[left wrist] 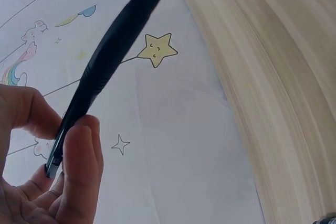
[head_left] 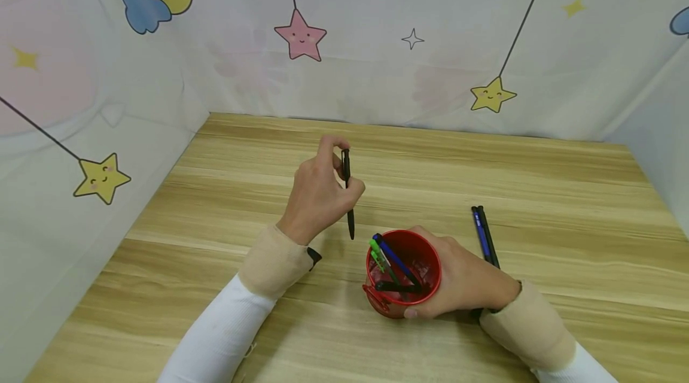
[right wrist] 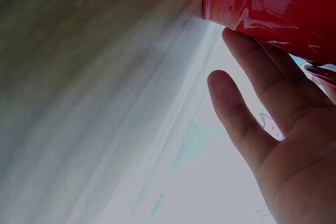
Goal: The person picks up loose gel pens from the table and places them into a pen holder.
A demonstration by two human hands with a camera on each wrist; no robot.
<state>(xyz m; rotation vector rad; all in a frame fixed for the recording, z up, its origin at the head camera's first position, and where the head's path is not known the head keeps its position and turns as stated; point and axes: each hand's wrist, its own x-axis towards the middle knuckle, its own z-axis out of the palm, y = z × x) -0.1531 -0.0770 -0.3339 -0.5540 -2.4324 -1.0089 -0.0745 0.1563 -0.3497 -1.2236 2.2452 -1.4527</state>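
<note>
A black pen (head_left: 351,215) is pinched between the thumb and fingers of my left hand (head_left: 323,188), tip pointing down, left of and beyond a small red bucket (head_left: 377,305). In the left wrist view the black pen (left wrist: 113,45) slants up out of the fingers. My right hand (head_left: 457,275) grips the bucket from its right side, with the thumb at the near side. Inside the bucket lean a green pen (head_left: 377,254), a blue pen (head_left: 395,258) and a black pen (head_left: 395,287). The right wrist view shows the fingers against the red wall (right wrist: 278,9).
A blue pen (head_left: 481,233) and a black pen (head_left: 488,236) lie side by side right of the bucket, partly hidden by the right arm. The wood-grain table (head_left: 242,155) ends at a white printed cloth (head_left: 366,90) behind and at both sides.
</note>
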